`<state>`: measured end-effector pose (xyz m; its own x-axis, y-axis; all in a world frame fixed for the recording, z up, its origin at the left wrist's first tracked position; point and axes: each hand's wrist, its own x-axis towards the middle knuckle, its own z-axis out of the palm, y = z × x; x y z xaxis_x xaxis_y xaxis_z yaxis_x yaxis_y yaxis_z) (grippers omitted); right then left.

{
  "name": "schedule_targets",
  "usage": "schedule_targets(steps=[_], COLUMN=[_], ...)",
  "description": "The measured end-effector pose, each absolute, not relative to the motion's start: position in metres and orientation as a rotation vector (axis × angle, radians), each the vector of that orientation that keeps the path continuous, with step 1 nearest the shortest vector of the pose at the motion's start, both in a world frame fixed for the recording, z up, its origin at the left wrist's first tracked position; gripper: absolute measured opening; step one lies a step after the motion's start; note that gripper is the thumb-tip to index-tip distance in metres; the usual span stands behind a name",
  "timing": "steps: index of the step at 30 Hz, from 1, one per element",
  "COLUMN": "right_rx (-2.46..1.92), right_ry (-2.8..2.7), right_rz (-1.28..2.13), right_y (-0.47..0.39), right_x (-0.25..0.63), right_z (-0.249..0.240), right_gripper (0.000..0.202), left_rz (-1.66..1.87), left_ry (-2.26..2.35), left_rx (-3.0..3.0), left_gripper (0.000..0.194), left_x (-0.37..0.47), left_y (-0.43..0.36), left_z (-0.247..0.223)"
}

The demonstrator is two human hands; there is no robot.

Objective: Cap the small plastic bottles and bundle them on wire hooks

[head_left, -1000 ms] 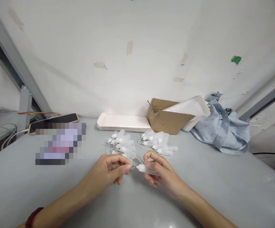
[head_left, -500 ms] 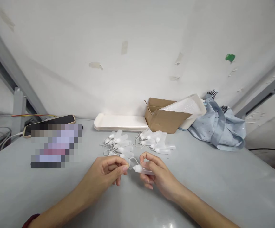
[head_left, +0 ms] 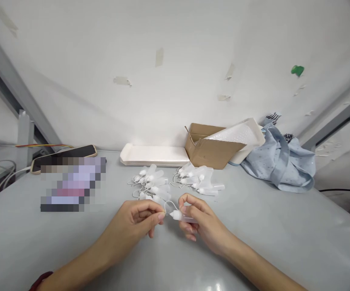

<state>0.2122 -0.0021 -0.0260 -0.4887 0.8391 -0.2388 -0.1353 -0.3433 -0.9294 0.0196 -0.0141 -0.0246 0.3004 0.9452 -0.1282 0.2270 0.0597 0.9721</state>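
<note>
A small clear plastic dropper bottle point(head_left: 187, 218) with a white pointed nozzle lies almost level in my right hand point(head_left: 200, 218), its tip facing left. A thin white strap point(head_left: 170, 203) loops up from the bottle's neck and over to my left hand point(head_left: 144, 216). My left thumb and forefinger pinch the far end of this strap, and what is at that end is hidden by the fingertips. Just beyond my hands lie two loose groups of similar bottles, a left pile point(head_left: 153, 182) and a right pile point(head_left: 197, 178), with straps curling out on their left sides.
White trays point(head_left: 155, 154) lie stacked against the wall, beside an open cardboard box point(head_left: 219, 153) with white packaging leaning in it. A light blue cloth bag point(head_left: 283, 161) slumps at the right. On the left are a phone point(head_left: 72, 153) with a cable and a pixelated item point(head_left: 78, 182).
The view has shifted very slightly. Both hands keep the same hold on the bottle and its strap, with hardly any movement between them.
</note>
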Motion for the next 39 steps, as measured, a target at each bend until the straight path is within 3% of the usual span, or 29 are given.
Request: schedule_targets(steps=[29,35,39], right_rx=[-0.942,-0.933,-0.933], right_ry=[-1.377,-1.355,-1.359], right_rz=[1.942,1.910,1.946], right_y=[0.001,0.001,0.000], right_x=[0.216,0.219,0.217], right_z=[-0.033,-0.030,-0.031], right_gripper=[0.011,0.011,0.013], left_rz=[0.741,0.710,0.633], left_ry=[1.127,1.189,1.085], left_rx=[1.523,1.532,1.493], left_gripper=[0.016,0.029,0.022], left_x=[0.021,0.014,0.016], left_y=[-0.015,-0.007,-0.009], left_z=[-0.026,-0.016,-0.020])
